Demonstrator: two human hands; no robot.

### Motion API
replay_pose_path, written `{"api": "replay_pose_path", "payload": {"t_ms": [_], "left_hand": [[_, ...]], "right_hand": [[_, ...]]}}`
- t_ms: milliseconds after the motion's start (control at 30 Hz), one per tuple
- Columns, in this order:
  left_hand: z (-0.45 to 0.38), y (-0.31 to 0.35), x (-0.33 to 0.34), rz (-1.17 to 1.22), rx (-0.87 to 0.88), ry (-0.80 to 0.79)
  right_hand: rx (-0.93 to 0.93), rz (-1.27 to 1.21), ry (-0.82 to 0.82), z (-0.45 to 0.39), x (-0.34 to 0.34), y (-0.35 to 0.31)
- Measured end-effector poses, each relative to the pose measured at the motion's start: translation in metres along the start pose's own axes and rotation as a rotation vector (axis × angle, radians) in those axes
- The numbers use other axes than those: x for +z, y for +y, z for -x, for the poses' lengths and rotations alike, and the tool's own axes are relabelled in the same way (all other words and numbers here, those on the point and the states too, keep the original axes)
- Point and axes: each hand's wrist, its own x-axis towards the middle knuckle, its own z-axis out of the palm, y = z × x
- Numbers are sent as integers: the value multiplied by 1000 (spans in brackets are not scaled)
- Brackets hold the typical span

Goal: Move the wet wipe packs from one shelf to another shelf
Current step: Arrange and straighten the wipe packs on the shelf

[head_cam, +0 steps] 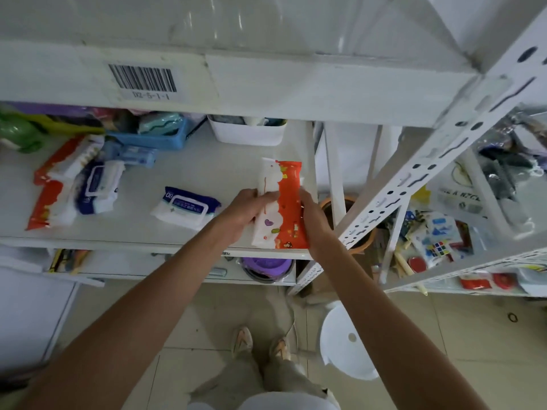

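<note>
An orange and white wet wipe pack (pixel 281 205) stands lengthwise at the front right of the white shelf (pixel 189 173). My left hand (pixel 245 214) grips its left side and my right hand (pixel 310 220) grips its right side. A blue and white wipe pack (pixel 185 208) lies flat in the middle of the same shelf. Further left, another blue and white pack (pixel 99 190) rests among two orange and white packs (pixel 48 202).
A blue basket (pixel 154 137) and a white bin (pixel 248 133) sit at the back of the shelf. The upper shelf beam (pixel 266 81) carries a barcode label. A slotted upright (pixel 429 161) leans across the right. A second rack (pixel 461 232) holds toys. A white stool (pixel 346 341) stands on the floor.
</note>
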Motion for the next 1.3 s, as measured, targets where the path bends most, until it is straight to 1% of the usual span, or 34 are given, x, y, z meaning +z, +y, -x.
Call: {"api": "replay_pose_path", "payload": {"t_ms": [100,133,167,233,300,333,400,467,600,633,700,767,833,900,1000,1167,1200,1233,1300], "left_hand": [[-10,1,10,-26,58,29],[-13,1,12,-38,66,28],[-14,0,14,-59,62,12],[-18,-3,20,-138,48,-28],[-20,-7,24,-198,45,-7],[-20,-7,26,-201,52,15],[-22,-6,31,-205,77,53],[-25,0,34,-219,106,85],[-37,29,29,-296,173,120],[-42,33,26,-315,172,128],[-49,29,21,-369,100,98],[-49,16,24,-504,39,38],[-49,2,30,-645,103,38],[-53,-7,34,-705,184,93],[-63,-12,26,-678,176,113],[-54,-2,12,-567,139,-12],[-47,-1,6,-543,140,-27],[-42,-3,-5,-529,158,-9],[-27,-9,-38,-499,192,90]], "right_hand": [[-77,152,121,-16,-3,8],[-83,182,137,-22,-3,11],[-103,218,119,-27,-2,14],[-166,350,99,-46,-1,27],[-195,485,144,-95,-10,59],[-205,527,160,-104,-10,63],[-238,511,190,-106,-5,60],[-283,451,247,-69,7,30],[-342,399,325,-66,15,2],[-322,437,321,-67,16,-1],[-249,600,310,-69,20,3],[-195,705,305,-66,23,18],[-185,749,320,-66,26,34],[-190,794,351,-69,28,38],[-200,793,364,-71,28,38],[-161,749,308,-70,24,30],[-189,763,312,-69,25,28],[-250,806,334,-66,25,26],[-442,896,392,-62,27,19]]}}
